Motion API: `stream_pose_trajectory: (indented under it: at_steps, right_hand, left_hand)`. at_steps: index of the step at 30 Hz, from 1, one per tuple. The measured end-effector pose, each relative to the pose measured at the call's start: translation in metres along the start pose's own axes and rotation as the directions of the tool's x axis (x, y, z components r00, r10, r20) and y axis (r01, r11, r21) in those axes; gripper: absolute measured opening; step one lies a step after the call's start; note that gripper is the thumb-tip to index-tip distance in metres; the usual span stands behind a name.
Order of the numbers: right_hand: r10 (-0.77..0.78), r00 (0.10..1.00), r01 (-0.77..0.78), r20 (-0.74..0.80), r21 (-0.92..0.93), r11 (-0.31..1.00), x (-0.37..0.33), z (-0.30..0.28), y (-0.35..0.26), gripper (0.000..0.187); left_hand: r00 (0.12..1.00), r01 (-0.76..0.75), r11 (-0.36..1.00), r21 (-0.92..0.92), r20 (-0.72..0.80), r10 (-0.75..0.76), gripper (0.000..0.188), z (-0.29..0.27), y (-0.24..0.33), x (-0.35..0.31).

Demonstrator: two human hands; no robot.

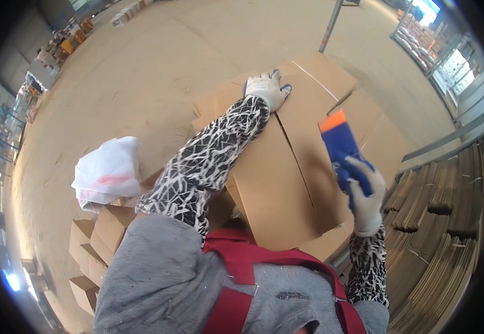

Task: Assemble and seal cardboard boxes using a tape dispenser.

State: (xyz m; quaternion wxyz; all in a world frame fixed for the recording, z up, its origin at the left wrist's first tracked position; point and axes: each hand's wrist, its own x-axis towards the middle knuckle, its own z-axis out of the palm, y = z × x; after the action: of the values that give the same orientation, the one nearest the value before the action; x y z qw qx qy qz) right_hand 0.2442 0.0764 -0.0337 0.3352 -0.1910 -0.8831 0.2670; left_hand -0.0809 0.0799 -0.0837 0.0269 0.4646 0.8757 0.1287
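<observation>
On top of the big brown box (267, 195), the left hand (266, 91) lies with its fingers spread wide, gripping nothing, and the right hand (367, 195) has its fingers curled around a blue and orange tool (339, 136) over the box's right side.

The place looks like a warehouse or packing hall: a broad, dusty floor (158, 61), stacked flat cardboard (445, 273) at right, open cartons (108, 231) lower left, piled goods (417, 42) beyond.
</observation>
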Motion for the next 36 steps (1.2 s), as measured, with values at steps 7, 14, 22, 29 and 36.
stream_pose_trajectory:
  at_steps: [7, 14, 22, 29, 36]
  right_hand:
    - [0.115, 0.992, -0.073, -0.041, 0.557, 0.827, 0.015, 0.062, -0.017, 0.026]
    - [0.262, 0.940, -0.341, 0.219, 0.660, 0.669, 0.006, 0.087, -0.003, 0.030]
    - [0.189, 0.962, -0.271, 0.195, 0.644, 0.716, 0.004, 0.077, 0.001, 0.026]
    - [0.129, 0.956, -0.285, 0.263, 0.730, 0.621, 0.007, 0.072, -0.006, 0.027]
    - [0.255, 0.927, -0.375, 0.275, 0.659, 0.652, 0.019, 0.071, -0.008, 0.028]
  left_hand:
    - [0.990, 0.007, 0.998, 0.061, 0.139, -0.016, 0.054, -0.011, 0.000, 0.013]
    - [0.877, -0.326, 0.879, -0.348, -0.459, 0.144, 0.050, -0.021, -0.072, 0.015]
    - [0.682, 0.081, 0.719, -0.690, 0.565, 0.465, 0.060, -0.074, -0.027, -0.056]
    - [0.683, 0.628, -0.154, -0.763, 0.446, 0.579, 0.028, -0.010, -0.049, -0.070]
    - [0.863, 0.185, 0.676, -0.713, 0.447, 0.236, 0.025, -0.055, -0.029, -0.042]
